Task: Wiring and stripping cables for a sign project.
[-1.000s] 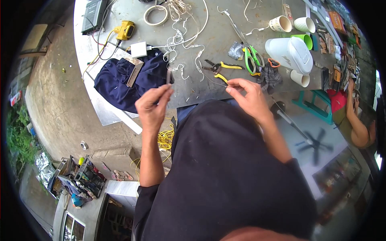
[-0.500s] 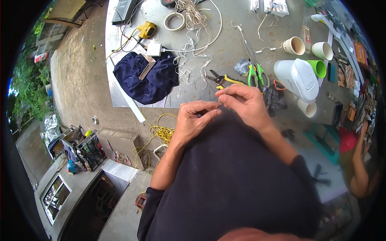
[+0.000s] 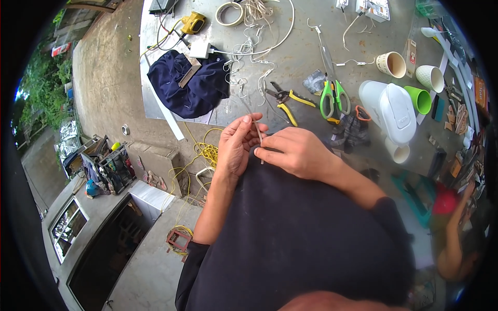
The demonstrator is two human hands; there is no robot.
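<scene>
A thin pale wire [image 3: 258, 130] runs between my two hands, just off the table's near edge. My left hand [image 3: 238, 145] pinches it between thumb and fingertips. Slightly lower, the closed fingers of my right hand [image 3: 295, 153] grip the same wire, and a short end pokes out below them. Above the left fingertips, the wire seems to lead toward a string of small white modules [image 3: 264, 72] lying on the table. Beyond my right hand lie yellow-handled wire strippers [image 3: 288, 102] and green-handled scissors [image 3: 334, 98].
On the metal table [image 3: 306, 46] are a dark blue cloth [image 3: 176, 101], a white adapter [image 3: 200, 50], a tape roll [image 3: 229, 14], a white lidded container [image 3: 389, 111] and several cups. Yellow cord [image 3: 207, 153] lies below the edge. Another person's arm [image 3: 456, 228] shows at right.
Both hands have moved left and slightly apart. The left hand has turned, its palm side now showing, and the right has come down. More of the wire shows between them.
</scene>
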